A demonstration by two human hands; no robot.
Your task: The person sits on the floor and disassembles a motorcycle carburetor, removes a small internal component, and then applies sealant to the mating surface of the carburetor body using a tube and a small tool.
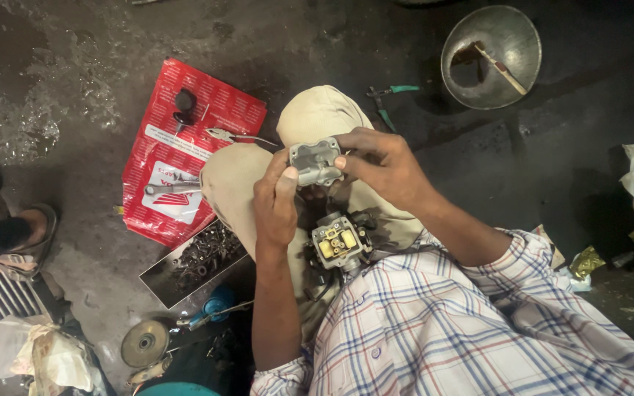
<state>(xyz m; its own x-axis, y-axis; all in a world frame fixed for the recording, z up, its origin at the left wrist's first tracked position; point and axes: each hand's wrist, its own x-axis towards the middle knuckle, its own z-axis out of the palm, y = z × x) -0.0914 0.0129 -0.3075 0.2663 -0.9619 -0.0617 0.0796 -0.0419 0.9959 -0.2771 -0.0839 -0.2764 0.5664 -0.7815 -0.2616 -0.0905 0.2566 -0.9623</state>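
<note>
Both hands on the grey metal float bowl (315, 162): left hand (276, 205) closed on its near left edge, thumb up the side; right hand (381, 167) pinching the right edge, fingertips (340, 162) on the rim. Bowl is held up in the air above my knees, open side facing away from me as far as I can tell

Carburettor body (339, 243) sits in my lap just below, float side up, yellow-brass floats visible. Bowl and body are apart, not touching

How I'd handle this step, judging from the view:
- keep the bowl level in both hands, it's small and probably oily
- check the rim and inside for grit before it goes anywhere near the body
- don't bump the floats, they look delicate
- keep the body steady on my thigh, it only rests there, nothing clamps it

Around me: red plastic bag (185, 147) on the wet floor (60, 88) to the left with a spanner (170, 188) and small bits on it, metal tray of screws and parts (199, 258) beside my left knee, green-handled pliers (390, 99) past my knee, round steel basin (492, 57) further off. Someone else's sandalled foot (27, 238) at the left edge, not mine
</note>
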